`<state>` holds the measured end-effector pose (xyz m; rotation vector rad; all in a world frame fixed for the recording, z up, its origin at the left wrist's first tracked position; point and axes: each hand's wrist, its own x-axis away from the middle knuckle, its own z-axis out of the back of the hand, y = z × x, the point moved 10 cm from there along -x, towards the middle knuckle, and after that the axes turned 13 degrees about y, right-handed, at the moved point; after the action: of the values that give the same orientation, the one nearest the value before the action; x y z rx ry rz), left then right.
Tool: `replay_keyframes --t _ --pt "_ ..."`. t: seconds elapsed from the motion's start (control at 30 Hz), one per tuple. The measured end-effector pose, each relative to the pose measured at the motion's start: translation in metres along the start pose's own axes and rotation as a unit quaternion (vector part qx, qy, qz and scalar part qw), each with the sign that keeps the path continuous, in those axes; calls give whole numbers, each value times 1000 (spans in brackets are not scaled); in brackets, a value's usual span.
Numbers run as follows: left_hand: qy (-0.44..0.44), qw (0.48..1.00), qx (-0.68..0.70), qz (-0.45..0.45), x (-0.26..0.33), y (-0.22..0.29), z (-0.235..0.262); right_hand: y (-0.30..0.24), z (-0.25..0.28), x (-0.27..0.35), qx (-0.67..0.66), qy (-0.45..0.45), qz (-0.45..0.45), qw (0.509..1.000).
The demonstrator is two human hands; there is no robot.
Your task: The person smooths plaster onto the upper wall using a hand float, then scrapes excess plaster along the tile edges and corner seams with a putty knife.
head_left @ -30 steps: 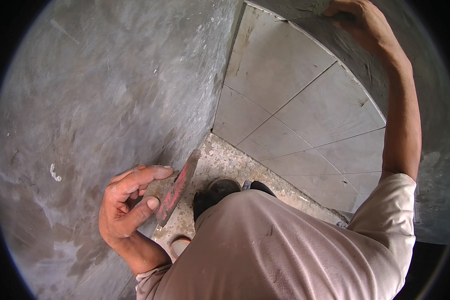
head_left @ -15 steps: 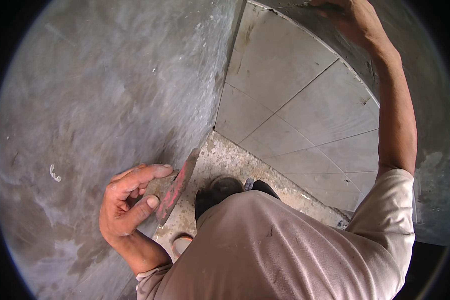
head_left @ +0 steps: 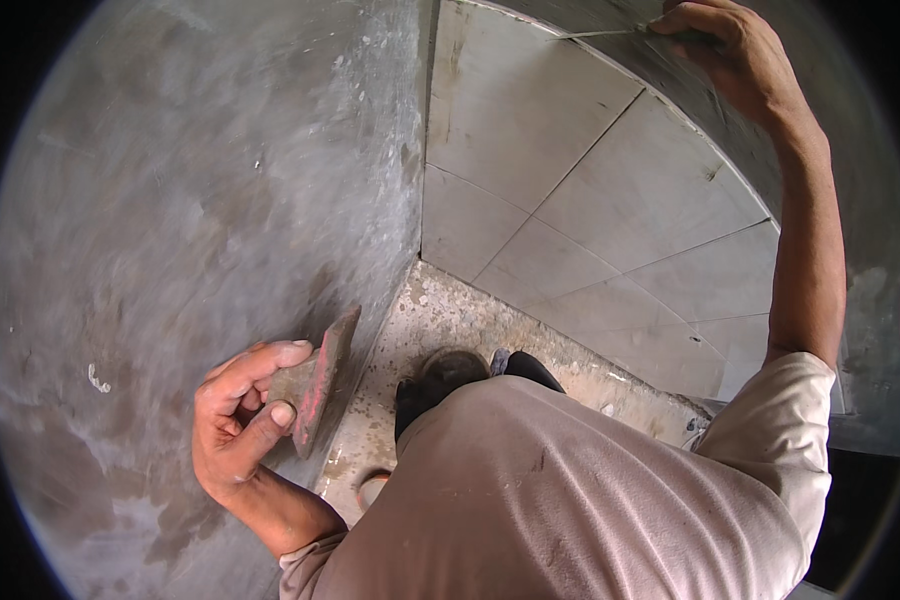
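My left hand [head_left: 238, 415] pinches a small flat slab-like piece [head_left: 322, 385], grey-brown with pink-red streaks on one face, between thumb and fingers. It is held up beside the grey plastered wall on the left. At the top right my right hand [head_left: 738, 52] is closed round the dark handle of a thin-bladed tool [head_left: 605, 34], seen nearly edge-on. Its pale tip reaches the curved outer edge of the grey tiles [head_left: 530, 110]. Whether the tip presses on that edge or hovers just off it, I cannot tell.
A grey plastered wall [head_left: 220, 200] rises on the left and meets the tiles at a corner. Below the tiles is a speckled, stained floor [head_left: 410, 310], with dark footwear [head_left: 450, 372] on it. A small orange-rimmed round thing [head_left: 372, 487] is partly hidden by my shirt.
The tool in my right hand has moved right and slightly down along the tile edge. My left hand has shifted slightly left and turned the slab-like piece. The view has shifted a little.
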<state>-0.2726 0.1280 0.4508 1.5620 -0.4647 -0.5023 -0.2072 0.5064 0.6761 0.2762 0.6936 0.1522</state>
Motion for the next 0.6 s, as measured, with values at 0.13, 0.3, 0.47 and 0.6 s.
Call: replay_keyframes --t 0.13,0.3,0.47,0.6 --pt "-3 1000 2 -11 -1 1 -1 17 7 14 -28 -22 -4 999" --pt "8 1000 9 -9 1 0 1 24 17 31 -18 -33 -20 999" --pt "15 1000 -5 -15 -1 2 0 21 33 49 12 -30 -38 999" --pt "13 999 -18 -26 0 2 3 16 44 58 47 -37 -58 997"
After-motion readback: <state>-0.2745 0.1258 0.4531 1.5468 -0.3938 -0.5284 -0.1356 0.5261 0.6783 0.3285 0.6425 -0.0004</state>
